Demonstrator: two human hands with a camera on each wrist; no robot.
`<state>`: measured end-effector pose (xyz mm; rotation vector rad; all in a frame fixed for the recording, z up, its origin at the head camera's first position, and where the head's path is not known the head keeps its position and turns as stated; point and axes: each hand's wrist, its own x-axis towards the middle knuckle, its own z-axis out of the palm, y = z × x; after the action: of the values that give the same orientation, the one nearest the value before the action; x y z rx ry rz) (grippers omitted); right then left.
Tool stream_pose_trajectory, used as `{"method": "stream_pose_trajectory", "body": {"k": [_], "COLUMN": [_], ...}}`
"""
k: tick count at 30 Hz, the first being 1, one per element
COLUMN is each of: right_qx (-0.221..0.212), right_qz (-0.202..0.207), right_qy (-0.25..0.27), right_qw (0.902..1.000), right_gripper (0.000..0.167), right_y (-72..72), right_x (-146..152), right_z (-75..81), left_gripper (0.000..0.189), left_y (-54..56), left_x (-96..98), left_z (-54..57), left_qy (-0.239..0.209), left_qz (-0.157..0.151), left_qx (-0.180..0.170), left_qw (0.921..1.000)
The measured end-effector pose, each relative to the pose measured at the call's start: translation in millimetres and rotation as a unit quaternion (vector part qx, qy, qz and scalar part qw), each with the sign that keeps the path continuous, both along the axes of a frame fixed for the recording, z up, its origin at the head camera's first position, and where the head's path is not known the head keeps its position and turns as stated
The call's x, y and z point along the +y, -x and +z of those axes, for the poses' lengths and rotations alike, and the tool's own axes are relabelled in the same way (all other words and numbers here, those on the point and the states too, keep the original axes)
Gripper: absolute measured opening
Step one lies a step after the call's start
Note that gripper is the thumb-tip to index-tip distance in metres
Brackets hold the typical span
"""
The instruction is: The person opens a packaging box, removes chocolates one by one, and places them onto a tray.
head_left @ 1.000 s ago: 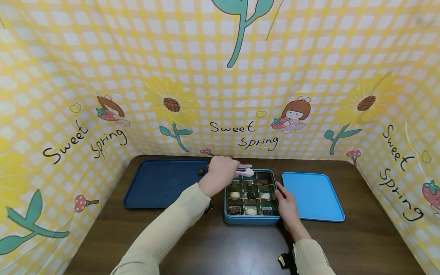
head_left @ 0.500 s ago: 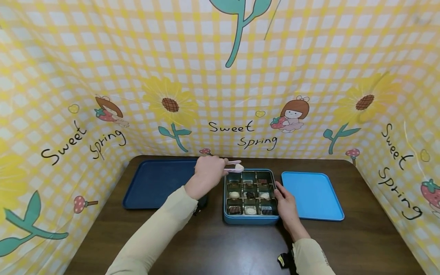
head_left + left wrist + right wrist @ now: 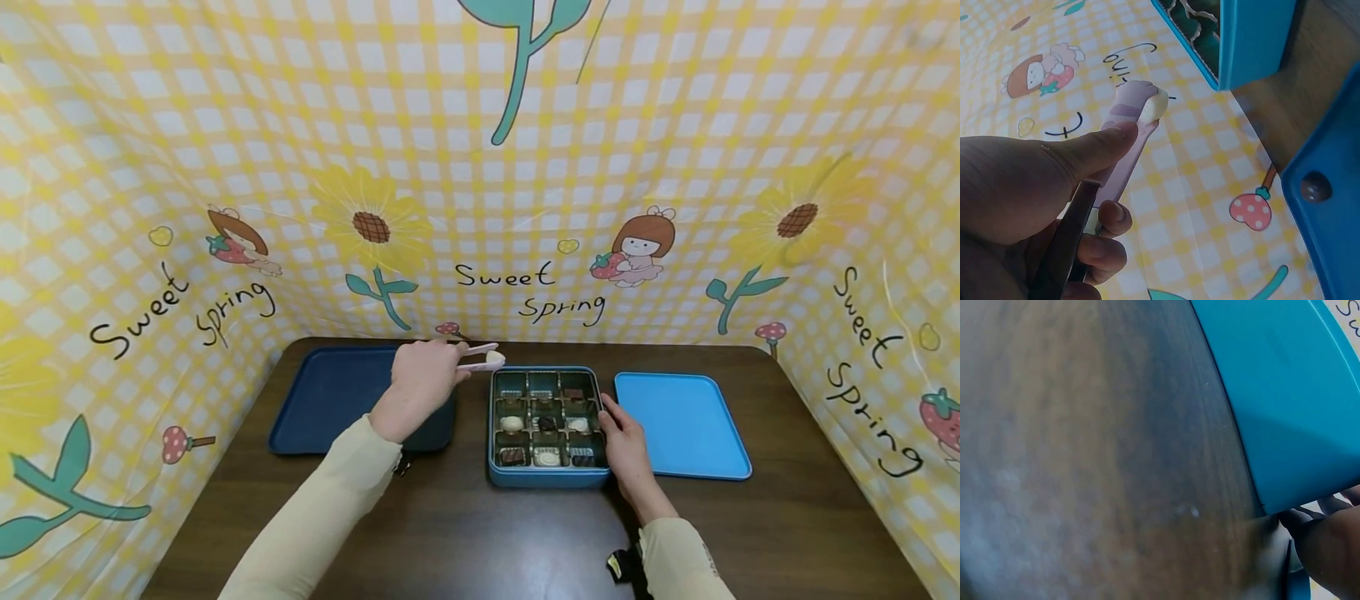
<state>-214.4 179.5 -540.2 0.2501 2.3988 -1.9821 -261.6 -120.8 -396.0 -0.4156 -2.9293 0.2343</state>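
Note:
My left hand (image 3: pixel 423 379) grips a pair of tongs (image 3: pixel 1124 159) with pale pink tips. Between those tips is a small white chocolate (image 3: pixel 1157 107), just left of the box's back left corner in the head view. The blue box (image 3: pixel 551 477) has a divided insert with white and dark chocolates in several compartments; the back left and back middle ones look bare. Along the box's right side lies my right hand (image 3: pixel 628 446), its fairly straight fingers touching the edge. In the right wrist view, fingers (image 3: pixel 1329 550) show at the box's lower corner.
A navy tray (image 3: pixel 330 408) lies to the left, partly behind my left arm. One round dark chocolate (image 3: pixel 1315 187) sits on it. At right is a light blue tray or lid (image 3: pixel 682 429). A yellow checked cloth (image 3: pixel 510 208) rises behind the brown table (image 3: pixel 480 533).
My left hand has moved left from above the box's back row toward the navy tray, carrying the white chocolate in the tongs. My right hand and the box have stayed put.

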Motion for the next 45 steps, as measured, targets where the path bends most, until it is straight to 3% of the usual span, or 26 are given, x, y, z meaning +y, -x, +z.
{"method": "stream_pose_trajectory", "body": {"k": [18,30,37,45], "right_qx": [0.002,0.001,-0.004,-0.002], "right_qz": [0.000,0.005,0.004,0.003], "right_qy": [0.004,0.008,0.002,0.009], "right_qw": [1.0000,1.0000,1.0000,1.0000], "right_gripper": [0.049,0.049,0.050,0.049], "right_y": [1.5,0.8,0.4,0.9], "right_x": [0.9,1.9,1.6,1.1], "right_z": [-0.5,-1.0,0.2,-1.0], "left_gripper": [0.039,0.044,0.043,0.038], "left_y": [0.9,4.5,6.4,12.9], "left_x": [-50.6,-77.1,-87.7,-102.2], "left_z": [-5.9,-20.7,-27.9,-45.6], "left_qy": [-0.052,-0.046,-0.053,-0.085], "left_qz": [0.037,0.097,0.138,0.163], "left_qx": [-0.002,-0.054,-0.092,-0.115], "left_qw": [0.9980,0.9928,0.9848,0.9761]}}
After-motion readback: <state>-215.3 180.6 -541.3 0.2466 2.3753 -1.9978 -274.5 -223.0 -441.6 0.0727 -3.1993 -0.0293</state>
